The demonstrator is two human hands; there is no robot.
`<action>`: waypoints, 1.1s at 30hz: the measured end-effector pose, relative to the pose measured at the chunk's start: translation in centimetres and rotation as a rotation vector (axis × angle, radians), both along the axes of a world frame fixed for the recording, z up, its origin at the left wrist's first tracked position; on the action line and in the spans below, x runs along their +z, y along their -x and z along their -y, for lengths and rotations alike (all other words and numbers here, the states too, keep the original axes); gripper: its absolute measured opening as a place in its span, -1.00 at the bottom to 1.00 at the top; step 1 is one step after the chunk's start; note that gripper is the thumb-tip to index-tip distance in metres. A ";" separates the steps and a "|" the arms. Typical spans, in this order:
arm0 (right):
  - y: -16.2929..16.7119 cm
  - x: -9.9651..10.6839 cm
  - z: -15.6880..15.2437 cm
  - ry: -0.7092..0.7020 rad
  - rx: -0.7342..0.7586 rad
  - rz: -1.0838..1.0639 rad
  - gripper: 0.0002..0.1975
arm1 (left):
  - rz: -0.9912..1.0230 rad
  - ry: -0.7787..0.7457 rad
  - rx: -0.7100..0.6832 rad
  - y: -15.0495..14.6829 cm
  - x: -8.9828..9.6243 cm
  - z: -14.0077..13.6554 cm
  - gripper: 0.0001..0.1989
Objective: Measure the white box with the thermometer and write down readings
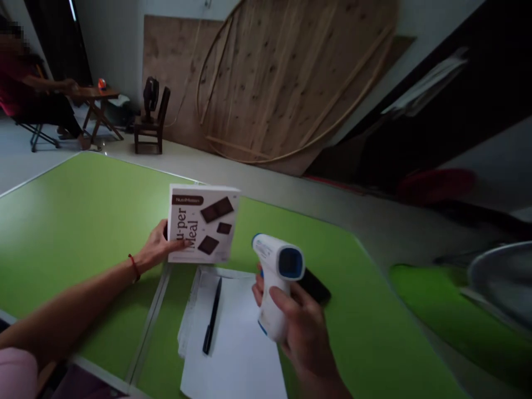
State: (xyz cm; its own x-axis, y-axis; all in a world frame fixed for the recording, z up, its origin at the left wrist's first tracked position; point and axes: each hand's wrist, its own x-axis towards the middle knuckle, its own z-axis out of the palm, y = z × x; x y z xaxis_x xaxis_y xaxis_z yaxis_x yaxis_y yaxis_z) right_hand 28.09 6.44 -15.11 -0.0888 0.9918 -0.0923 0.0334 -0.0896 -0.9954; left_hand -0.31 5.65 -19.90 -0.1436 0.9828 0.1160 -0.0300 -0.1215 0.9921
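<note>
there's a huge round plank panel [286, 83] leaning on a brown board [166, 50], a fan [150, 98] sat on a wooden chair [163, 108], and a person [14, 83] in red at a wooden folding table [92, 93]

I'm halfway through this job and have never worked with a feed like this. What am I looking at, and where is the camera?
There is no machine here, just a person's two bare hands. The single picture comes from a camera worn on that person's head, looking forward and down, so the arms reach in from the bottom.

The left hand grips the left edge of a white box, thumb across its printed front. The right hand holds a white and blue gun-shaped device by its handle.

On the green table lie white paper sheets with a black pen on top. A dark object lies partly hidden behind the right hand; I can't tell what it is.
</note>
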 end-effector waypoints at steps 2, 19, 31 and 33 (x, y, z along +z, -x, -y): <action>1.5 1.9 0.2 0.056 0.054 -0.190 -0.52 | -0.005 0.041 -0.020 -0.6 0.0 0.7 -0.29; 4.9 -1.1 -1.3 0.024 0.235 -0.039 -0.65 | -0.080 0.069 -0.032 -1.2 -0.1 1.1 -0.26; 5.2 -1.2 -1.4 -0.046 0.228 -0.027 -0.65 | -0.068 0.071 -0.075 -1.2 0.9 1.0 -0.34; 5.2 -1.4 -1.5 -0.041 0.231 -0.037 -0.66 | -0.065 0.065 -0.084 -1.1 0.9 0.9 -0.35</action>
